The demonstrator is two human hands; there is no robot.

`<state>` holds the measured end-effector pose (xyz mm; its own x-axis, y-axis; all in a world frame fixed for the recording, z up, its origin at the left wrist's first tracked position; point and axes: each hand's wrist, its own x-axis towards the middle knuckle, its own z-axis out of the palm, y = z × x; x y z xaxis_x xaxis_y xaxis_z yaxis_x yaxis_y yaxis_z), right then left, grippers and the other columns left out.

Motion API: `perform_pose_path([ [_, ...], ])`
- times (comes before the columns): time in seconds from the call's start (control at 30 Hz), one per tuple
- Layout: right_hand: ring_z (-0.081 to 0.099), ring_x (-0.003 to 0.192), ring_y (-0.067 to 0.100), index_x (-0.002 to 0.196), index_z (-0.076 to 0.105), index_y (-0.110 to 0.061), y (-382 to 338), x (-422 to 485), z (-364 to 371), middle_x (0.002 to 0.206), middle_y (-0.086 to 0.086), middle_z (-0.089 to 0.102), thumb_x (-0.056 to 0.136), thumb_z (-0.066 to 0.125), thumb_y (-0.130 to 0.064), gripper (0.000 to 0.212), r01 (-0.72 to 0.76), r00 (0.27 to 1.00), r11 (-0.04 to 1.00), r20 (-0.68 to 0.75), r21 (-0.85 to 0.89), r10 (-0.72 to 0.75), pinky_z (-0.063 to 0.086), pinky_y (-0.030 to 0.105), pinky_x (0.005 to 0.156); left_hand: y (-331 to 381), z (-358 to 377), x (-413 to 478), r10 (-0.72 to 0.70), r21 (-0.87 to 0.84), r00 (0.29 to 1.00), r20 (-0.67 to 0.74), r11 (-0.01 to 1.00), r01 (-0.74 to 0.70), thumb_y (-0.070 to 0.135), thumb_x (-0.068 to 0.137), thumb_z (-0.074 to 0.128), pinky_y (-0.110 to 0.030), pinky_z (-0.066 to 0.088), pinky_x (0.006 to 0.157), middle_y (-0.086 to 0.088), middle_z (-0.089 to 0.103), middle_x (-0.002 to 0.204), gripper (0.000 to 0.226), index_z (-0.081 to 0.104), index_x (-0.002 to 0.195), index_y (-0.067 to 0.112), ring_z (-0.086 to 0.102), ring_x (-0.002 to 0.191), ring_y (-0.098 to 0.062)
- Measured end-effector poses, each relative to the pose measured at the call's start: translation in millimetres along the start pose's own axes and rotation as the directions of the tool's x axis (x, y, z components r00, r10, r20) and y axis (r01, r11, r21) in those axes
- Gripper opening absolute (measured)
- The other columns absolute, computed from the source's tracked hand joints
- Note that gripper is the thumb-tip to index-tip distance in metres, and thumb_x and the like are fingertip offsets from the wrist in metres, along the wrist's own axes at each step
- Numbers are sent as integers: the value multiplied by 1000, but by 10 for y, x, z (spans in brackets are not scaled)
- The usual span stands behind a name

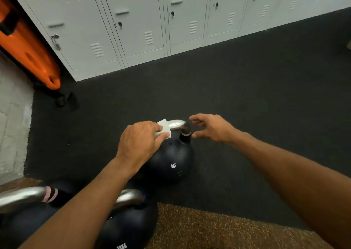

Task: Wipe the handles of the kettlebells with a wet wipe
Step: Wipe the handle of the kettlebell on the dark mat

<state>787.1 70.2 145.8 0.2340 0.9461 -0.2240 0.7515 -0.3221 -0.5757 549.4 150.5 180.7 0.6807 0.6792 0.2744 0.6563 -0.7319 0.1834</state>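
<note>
A black 8KG kettlebell [171,163] stands on the dark floor in the middle of the view, with a shiny steel handle [177,125]. My left hand [139,144] presses a folded white wet wipe [164,128] around the left end of that handle. My right hand [212,128] hovers just right of the handle's right end, fingers spread, holding nothing. A black 12KG kettlebell [131,224] sits at the bottom, partly under my left forearm. Another kettlebell's steel handle [20,196] with pink bands shows at the bottom left.
Grey lockers [133,26] line the far wall. An orange board [28,51] leans at the left, with a white wall [13,119] below it. Dark rubber floor [247,89] spreads around; a speckled brown mat [218,229] lies at the bottom.
</note>
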Motion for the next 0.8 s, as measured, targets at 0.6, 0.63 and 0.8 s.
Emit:
perform_pose_path([
  [0.6,64,100,20,121,58,-32,-4,88,481,103,-8,71,87,67,-36,35,136,957,991,-260,6,-130,49,39,85,-130,393,-142,315,396,944,-99,883,-253,19,86,74,-41,46,82,-5,69,120,41,65,125,11,67,98,-25],
  [0.63,64,101,21,124,57,-32,-12,71,502,106,-6,70,88,66,-36,37,147,952,989,-270,-2,-142,49,40,86,-120,402,-138,305,384,947,-104,890,-245,20,86,74,-40,47,80,-5,70,119,40,66,124,11,67,96,-25],
  [0.8,61,108,23,137,48,-27,-77,23,608,123,0,65,94,58,-32,44,165,920,985,-352,-44,-170,49,39,89,-62,359,-64,229,277,966,-120,942,-189,22,91,68,-37,46,70,0,73,108,31,68,122,16,64,77,-26],
])
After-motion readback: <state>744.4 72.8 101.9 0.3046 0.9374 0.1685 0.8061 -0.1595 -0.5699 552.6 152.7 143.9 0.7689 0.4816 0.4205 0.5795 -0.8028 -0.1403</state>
